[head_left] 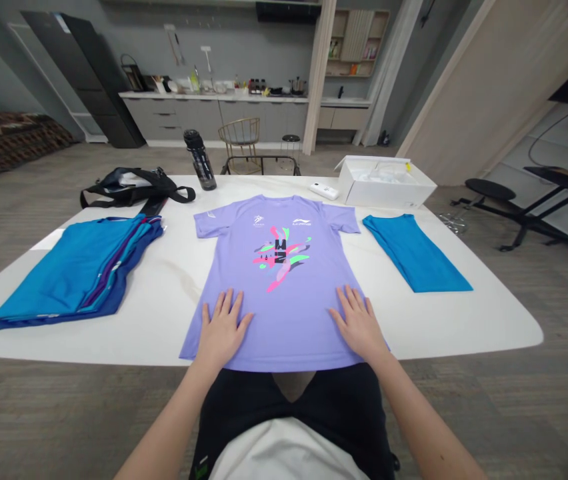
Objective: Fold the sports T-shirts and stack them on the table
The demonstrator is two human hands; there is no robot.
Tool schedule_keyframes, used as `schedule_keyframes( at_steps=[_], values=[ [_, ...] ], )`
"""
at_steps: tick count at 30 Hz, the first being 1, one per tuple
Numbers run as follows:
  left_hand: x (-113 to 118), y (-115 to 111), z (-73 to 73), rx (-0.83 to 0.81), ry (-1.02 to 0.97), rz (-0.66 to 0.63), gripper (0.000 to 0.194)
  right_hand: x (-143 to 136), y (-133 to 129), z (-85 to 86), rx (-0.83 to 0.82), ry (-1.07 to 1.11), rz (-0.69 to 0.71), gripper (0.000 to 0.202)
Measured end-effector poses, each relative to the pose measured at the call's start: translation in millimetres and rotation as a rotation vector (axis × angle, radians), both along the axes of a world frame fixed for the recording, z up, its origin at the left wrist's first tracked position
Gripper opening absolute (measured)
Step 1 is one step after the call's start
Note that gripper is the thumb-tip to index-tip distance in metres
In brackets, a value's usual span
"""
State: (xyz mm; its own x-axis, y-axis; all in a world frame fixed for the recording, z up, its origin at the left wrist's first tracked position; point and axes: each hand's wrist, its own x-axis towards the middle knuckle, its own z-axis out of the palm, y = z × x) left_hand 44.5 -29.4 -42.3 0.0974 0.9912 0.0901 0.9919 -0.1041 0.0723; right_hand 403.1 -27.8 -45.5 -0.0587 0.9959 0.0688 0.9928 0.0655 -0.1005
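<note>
A purple short-sleeved shirt (284,320) with a colourful print lies spread flat on the white table (494,327), its collar away from me and its hem at the near edge. My left hand (223,329) rests on the lower left part of the shirt with fingers spread. On the lower right part lies my right hand (359,325), also flat with its fingers apart. Neither hand grips the fabric. A folded blue cloth (417,257) is to the right of the shirt. Several folded garments (77,267), blue with some purple, are stacked at the left.
Behind the stack sits a black bag (134,188). A dark bottle (201,160) stands near the far edge. A small white device (324,191) lies beside an open white box (387,183) at the back right.
</note>
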Motion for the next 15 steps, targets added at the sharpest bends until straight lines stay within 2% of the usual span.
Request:
schedule_keyframes(
  at_steps=[6, 15],
  values=[
    [8.8, -8.4, 5.9, -0.020, -0.007, -0.118, 0.061, -16.4, -2.4, 11.1, -0.024, 0.023, 0.145, 0.064],
    [3.5, -21.3, 4.1, -0.017, -0.005, -0.145, 0.062, -11.0, -17.0, 4.2, -0.036, 0.008, 0.093, 0.063]
  ],
)
